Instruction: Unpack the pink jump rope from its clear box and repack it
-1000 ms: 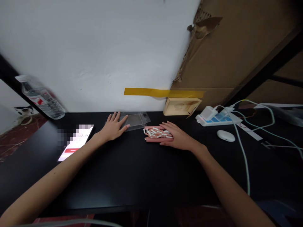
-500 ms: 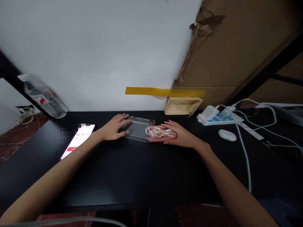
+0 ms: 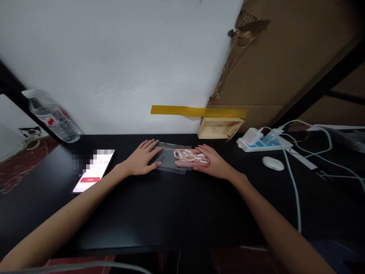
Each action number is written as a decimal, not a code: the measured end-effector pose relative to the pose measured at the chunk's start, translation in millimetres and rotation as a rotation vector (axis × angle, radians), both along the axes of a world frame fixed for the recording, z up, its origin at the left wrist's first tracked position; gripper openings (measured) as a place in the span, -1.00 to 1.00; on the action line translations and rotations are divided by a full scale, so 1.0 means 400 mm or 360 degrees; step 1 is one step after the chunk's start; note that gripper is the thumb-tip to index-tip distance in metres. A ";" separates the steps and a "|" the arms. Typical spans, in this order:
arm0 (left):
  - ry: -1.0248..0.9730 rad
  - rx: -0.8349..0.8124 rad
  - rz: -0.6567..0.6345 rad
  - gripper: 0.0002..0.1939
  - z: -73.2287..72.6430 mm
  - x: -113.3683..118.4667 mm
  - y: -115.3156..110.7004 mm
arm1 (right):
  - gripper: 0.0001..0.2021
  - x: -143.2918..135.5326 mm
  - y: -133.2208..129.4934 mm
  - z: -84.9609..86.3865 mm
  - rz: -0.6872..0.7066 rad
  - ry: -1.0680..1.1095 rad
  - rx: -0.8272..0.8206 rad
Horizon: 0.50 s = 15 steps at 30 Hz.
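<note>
Pink bundle [image 3: 188,157] — in right grip [image 3: 216,163], overlapping pouch [image 3: 167,161]

Free tabletop [image 3: 171,213] before the hands [image 3: 144,156] [image 3: 214,161] — phone [image 3: 95,171] blocks left, white cable [image 3: 293,190] right.

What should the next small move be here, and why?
Probably the right hand should ease the pink bundle slightly leftward while the left hand steadies the clear bag: the bag's right end overlaps the bundle's left part, and the right hand spans the bundle's right end.
</note>
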<state>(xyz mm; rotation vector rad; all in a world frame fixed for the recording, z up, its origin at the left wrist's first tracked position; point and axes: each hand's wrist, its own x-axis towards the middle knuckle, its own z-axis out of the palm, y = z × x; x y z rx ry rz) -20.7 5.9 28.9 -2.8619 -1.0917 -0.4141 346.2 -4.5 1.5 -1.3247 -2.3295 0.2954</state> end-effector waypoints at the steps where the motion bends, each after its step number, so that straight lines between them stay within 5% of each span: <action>1: -0.0014 -0.0001 0.0006 -0.35 0.000 0.003 -0.002 | -0.17 -0.003 -0.001 0.000 0.0021 0.0018 0.0008; 11: -0.0063 -0.0018 0.0263 -0.23 -0.016 0.043 -0.021 | -0.17 0.014 0.001 0.037 0.0194 0.0098 -0.0121; 15: -0.0077 0.0002 0.0346 -0.24 -0.022 0.057 -0.030 | -0.34 0.011 0.000 0.025 0.0140 0.0211 -0.0140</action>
